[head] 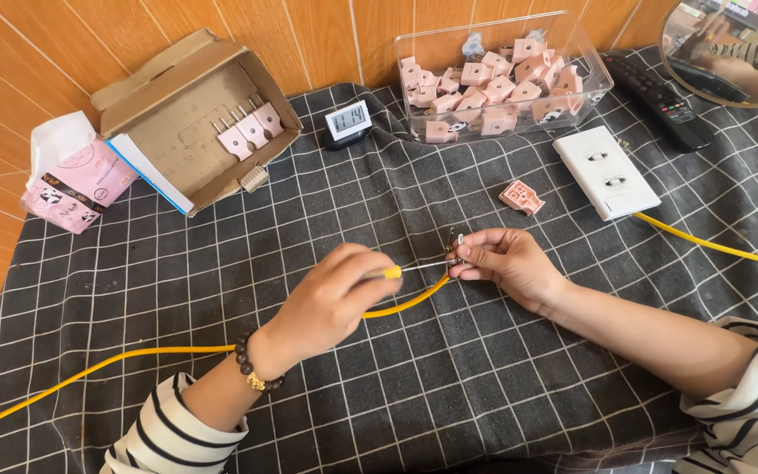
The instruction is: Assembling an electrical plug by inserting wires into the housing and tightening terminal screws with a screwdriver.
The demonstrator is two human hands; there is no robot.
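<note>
My left hand (pixel 331 303) grips a small screwdriver (pixel 414 268) with a yellow handle, its thin shaft pointing right. Its tip meets the metal prongs (pixel 455 246) at the end of a yellow cable (pixel 410 303), which my right hand (pixel 506 263) pinches between fingertips. The cable curves back left across the dark checked cloth (pixel 484 377) under my left wrist. A loose pink plug shell (pixel 521 197) lies just beyond my right hand.
A clear plastic box (pixel 589 96) of several pink plugs stands at the back. An open cardboard box (pixel 195 118) holds three pink plugs. Nearby are a white socket strip (pixel 604 171) with a yellow lead, a small digital clock (pixel 348 121), a remote (pixel 660 98), a tissue pack (pixel 72 180).
</note>
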